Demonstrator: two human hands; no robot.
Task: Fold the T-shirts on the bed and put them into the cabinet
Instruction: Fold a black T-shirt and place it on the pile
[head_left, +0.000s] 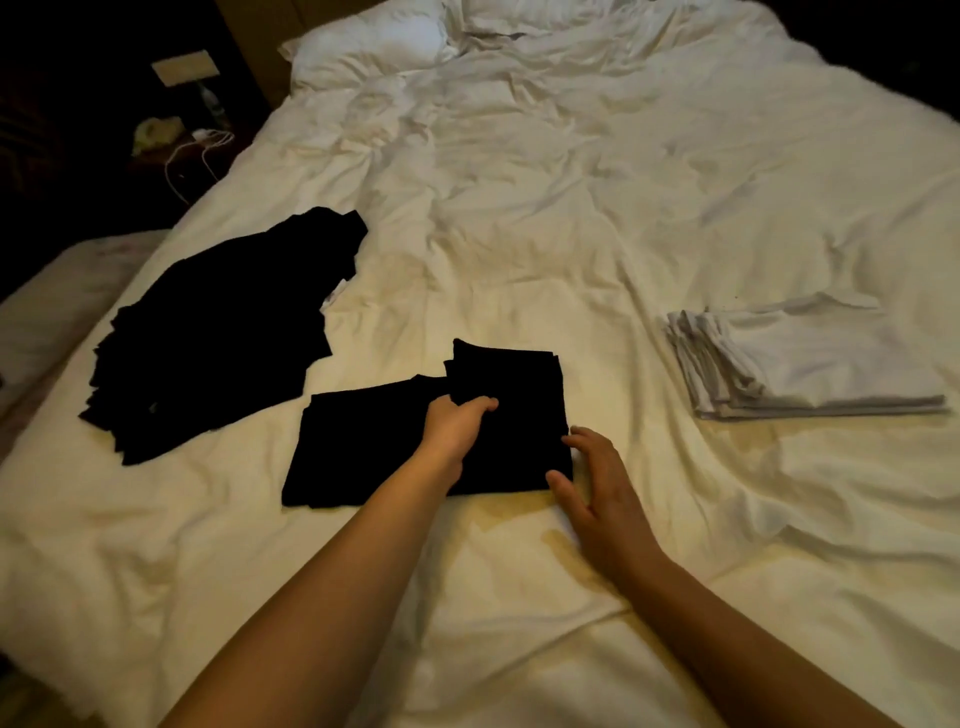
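Left hand (457, 423) grips a fold atop the black T-shirt (363, 447); right hand (597, 483), fingers spread, touches its right edge.

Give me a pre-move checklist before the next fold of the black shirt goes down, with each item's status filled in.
1. Left hand grips the folded-over flap of the black cotton T-shirt: ok.
2. Right hand steadies the shirt's right edge, fingers spread: ok.
3. Shirt edges aligned square: not ok, the upper flap sits offset.
4. White duvet smooth under the shirt: not ok, wrinkled.
5. Loose black garment pile apart from the shirt: ok.
6. Stack of folded white shirts undisturbed on the right: ok.
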